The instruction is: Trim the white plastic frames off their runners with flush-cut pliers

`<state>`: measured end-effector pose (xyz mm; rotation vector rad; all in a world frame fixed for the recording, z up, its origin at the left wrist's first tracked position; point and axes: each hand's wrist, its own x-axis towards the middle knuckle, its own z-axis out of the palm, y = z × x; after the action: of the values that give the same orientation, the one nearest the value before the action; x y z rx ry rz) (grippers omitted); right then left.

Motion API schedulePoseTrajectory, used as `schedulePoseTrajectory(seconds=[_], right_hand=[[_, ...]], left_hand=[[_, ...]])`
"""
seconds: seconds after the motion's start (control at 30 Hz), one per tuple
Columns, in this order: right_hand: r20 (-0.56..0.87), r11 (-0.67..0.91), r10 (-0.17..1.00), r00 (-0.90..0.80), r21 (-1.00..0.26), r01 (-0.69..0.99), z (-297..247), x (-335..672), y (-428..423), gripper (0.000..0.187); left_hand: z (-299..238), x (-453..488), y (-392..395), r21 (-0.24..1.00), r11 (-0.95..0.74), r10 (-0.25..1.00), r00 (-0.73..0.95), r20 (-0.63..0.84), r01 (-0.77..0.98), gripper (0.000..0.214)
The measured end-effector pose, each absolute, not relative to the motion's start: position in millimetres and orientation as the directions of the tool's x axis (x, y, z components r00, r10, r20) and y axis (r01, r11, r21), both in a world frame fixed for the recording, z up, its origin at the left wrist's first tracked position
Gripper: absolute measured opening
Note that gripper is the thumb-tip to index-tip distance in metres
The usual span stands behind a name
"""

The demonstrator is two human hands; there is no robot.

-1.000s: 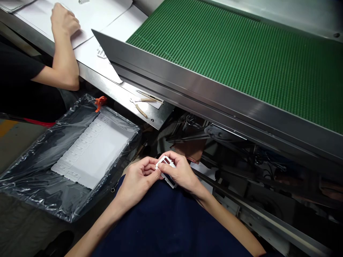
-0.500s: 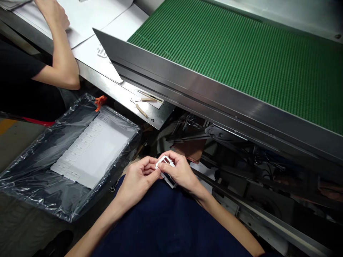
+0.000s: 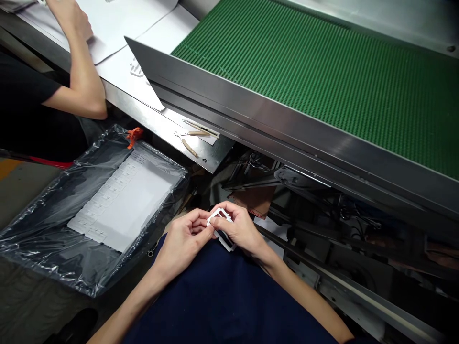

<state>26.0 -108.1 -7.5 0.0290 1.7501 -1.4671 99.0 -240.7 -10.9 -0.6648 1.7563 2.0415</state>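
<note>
Turned slightly: white windowed plastic frame [image 3: 217, 213], pinched in closed grip of left hand [image 3: 182, 241] and right hand [image 3: 242, 229].

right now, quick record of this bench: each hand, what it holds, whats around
left hand: gripping the frame from its left side
right hand: gripping the same frame from its right side
frame: white, with open windows
left of hands: white sheet lying on clear film
ahead: green belt behind a steel edge
co-worker: hand on white paper
</note>
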Motion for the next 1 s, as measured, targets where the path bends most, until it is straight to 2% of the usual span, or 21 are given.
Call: schedulePoseTrajectory(seconds=[0.7,0.8,1.0], right_hand=[[-0.596,0.306,-0.469,-0.652,-0.802,0.514,-12.0,27.8,-111.7,0.011],[-0.589,0.293,-0.463,-0.663,-0.807,0.513,-13.6,26.8,-111.3,0.012],[-0.577,0.201,-0.54,-0.613,-0.795,0.572,-11.2,17.5,-103.7,0.025]], left_hand=[[-15.0,100.8,-244.4,0.82,-0.134,-0.03,-0.825,-0.564,-0.556,0.023],[-17.5,97.9,-247.8,0.814,-0.172,-0.017,-0.825,-0.566,-0.555,0.024],[-22.9,79.6,-261.4,0.814,-0.303,-0.015,-0.851,-0.525,-0.496,0.027]])
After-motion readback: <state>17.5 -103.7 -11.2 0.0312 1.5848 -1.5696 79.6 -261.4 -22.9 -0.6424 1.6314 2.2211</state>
